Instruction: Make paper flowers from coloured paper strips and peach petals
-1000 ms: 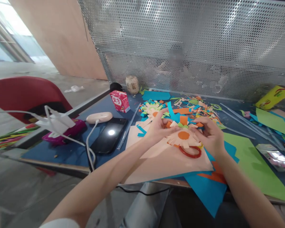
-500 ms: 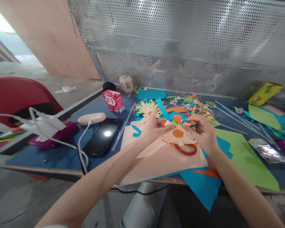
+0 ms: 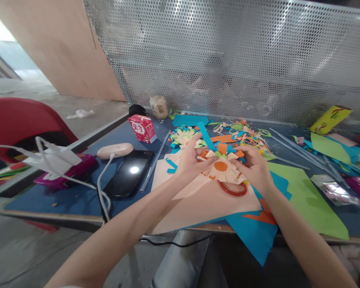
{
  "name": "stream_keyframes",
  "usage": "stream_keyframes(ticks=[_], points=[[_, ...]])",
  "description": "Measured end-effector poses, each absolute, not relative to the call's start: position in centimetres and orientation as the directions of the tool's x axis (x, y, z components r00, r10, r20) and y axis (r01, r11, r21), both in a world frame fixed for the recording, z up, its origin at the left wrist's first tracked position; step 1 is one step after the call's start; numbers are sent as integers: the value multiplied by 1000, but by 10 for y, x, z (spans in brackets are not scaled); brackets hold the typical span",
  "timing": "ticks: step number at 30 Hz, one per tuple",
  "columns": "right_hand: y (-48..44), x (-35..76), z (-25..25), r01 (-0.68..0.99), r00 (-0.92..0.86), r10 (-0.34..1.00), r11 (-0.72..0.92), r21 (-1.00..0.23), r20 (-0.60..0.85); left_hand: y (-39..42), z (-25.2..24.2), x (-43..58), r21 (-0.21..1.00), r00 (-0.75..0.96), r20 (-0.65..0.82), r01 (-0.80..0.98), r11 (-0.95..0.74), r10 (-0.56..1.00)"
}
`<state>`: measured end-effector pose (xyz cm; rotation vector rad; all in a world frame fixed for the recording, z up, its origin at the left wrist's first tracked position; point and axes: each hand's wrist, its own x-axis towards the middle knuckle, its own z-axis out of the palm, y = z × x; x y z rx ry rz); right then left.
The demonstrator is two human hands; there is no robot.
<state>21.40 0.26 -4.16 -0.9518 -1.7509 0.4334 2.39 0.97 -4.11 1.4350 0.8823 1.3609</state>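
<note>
Pinched between both hands is a paper flower (image 3: 222,149) with orange, cream and blue petals and a green middle. My left hand (image 3: 194,160) grips its left side, thumb on the front. On its right side are the closed fingers of my right hand (image 3: 254,165). Directly below it lies a cream paper flower (image 3: 221,166) with an orange centre. The red looped handle of what looks like scissors (image 3: 234,194) shows under that flower; the rest is hidden. Beyond my left hand rests another fringed flower (image 3: 183,137) in green and cream.
A cream sheet (image 3: 180,212) lies under my hands, with blue paper (image 3: 255,236) over the table edge and a green sheet (image 3: 312,200) to the right. Paper scraps (image 3: 243,132) cover the back. Leftward are a phone (image 3: 129,174), a pink box (image 3: 142,129) and a charger (image 3: 52,160).
The held flower has tilted slightly, and more of its blue petals show by my right fingers. Both hands keep their grip. The whole view has shifted a little.
</note>
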Motion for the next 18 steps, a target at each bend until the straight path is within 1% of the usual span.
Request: stream_keyframes(ticks=[3, 5, 7, 9, 11, 13, 15, 18], points=[[6, 215, -44, 379, -135, 789, 601, -704, 600, 11, -44, 22, 934, 102, 358, -34, -356, 928], [8, 215, -45, 358, -125, 792, 598, -717, 598, 12, -44, 23, 938, 139, 346, -86, -336, 928], [9, 215, -43, 356, -140, 807, 582, -731, 574, 11, -43, 24, 939, 163, 323, -177, -295, 932], [8, 216, -41, 397, -193, 830, 555, -731, 524, 11, -41, 25, 931, 163, 315, -244, -271, 935], [6, 216, -39, 456, -238, 843, 535, -711, 481, 11, -39, 25, 927, 158, 318, -261, -271, 935], [5, 216, -38, 500, -233, 850, 522, -691, 473, 10, -37, 25, 927, 164, 327, -250, -281, 931], [4, 216, -37, 505, -207, 846, 522, -687, 491, 9, -37, 24, 927, 178, 342, -225, -300, 923], [4, 216, -36, 488, -188, 839, 530, -693, 510, 7, -38, 23, 935, 178, 352, -114, -336, 919]])
